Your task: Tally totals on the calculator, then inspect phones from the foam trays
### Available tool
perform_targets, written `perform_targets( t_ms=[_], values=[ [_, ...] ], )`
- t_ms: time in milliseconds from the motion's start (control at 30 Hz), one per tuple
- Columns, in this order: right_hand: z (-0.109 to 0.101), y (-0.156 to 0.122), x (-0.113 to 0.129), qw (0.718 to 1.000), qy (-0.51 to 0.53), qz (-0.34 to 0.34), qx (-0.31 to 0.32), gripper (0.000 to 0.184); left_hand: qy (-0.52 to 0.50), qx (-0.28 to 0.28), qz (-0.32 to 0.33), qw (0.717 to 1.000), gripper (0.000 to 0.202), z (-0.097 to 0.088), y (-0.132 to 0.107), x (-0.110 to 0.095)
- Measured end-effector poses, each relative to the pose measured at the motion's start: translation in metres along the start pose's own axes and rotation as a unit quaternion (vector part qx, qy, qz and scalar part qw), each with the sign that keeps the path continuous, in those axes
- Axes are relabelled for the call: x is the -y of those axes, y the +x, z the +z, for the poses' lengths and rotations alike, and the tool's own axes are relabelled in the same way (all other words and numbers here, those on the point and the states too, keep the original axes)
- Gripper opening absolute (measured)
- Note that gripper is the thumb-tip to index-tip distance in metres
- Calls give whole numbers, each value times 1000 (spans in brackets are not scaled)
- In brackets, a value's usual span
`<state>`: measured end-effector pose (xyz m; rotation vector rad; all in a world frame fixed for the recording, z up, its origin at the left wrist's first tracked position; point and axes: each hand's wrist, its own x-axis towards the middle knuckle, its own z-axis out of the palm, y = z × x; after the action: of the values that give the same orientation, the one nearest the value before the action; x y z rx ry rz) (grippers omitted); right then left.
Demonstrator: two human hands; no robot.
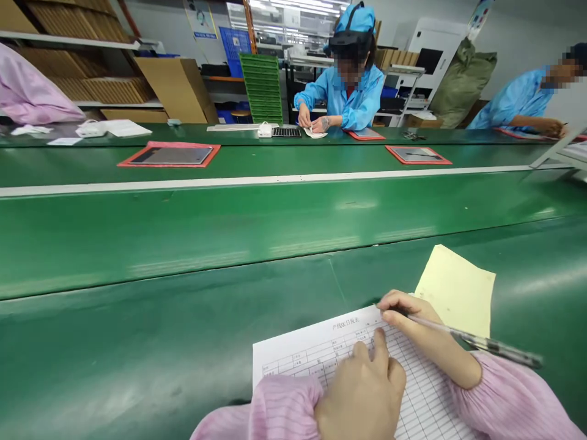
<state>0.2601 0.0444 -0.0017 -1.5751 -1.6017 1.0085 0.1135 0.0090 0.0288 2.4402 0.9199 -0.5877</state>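
Note:
A white printed form (pixel 321 348) with a ruled grid lies on the green bench in front of me. My left hand (pixel 362 391) rests on it with fingers curled loosely together, pinning the sheet down. My right hand (pixel 413 318) is closed round a clear-barrelled pen (pixel 477 342), its tip touching the upper part of the form. A pale yellow sheet (pixel 458 290) lies partly under the form, just beyond my right hand. Both my wrists are in pink sleeves.
A green conveyor belt (pixel 229 220) runs across in front. Red-framed trays with dark panels (pixel 169 156) (pixel 418 154) lie on the far belt. A person in blue (pixel 348 91) works opposite, another at the right (pixel 527 101). Cardboard and green crates stand behind.

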Motion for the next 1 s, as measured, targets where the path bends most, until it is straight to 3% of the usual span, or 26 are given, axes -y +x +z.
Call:
perform_targets(
  t_ms=[200, 367, 1000],
  values=[
    [8, 0, -2, 998, -40, -24, -42, 27, -22, 1, 1, 1000, 66, 4, 4, 2],
    [11, -2, -7, 995, -67, -37, -58, 34, -22, 1, 11, 1000, 74, 5, 5, 3],
    [12, -4, -12, 992, -91, -63, -59, 34, 1, -24, 24, 999, 76, 8, 5, 2]
  ],
)
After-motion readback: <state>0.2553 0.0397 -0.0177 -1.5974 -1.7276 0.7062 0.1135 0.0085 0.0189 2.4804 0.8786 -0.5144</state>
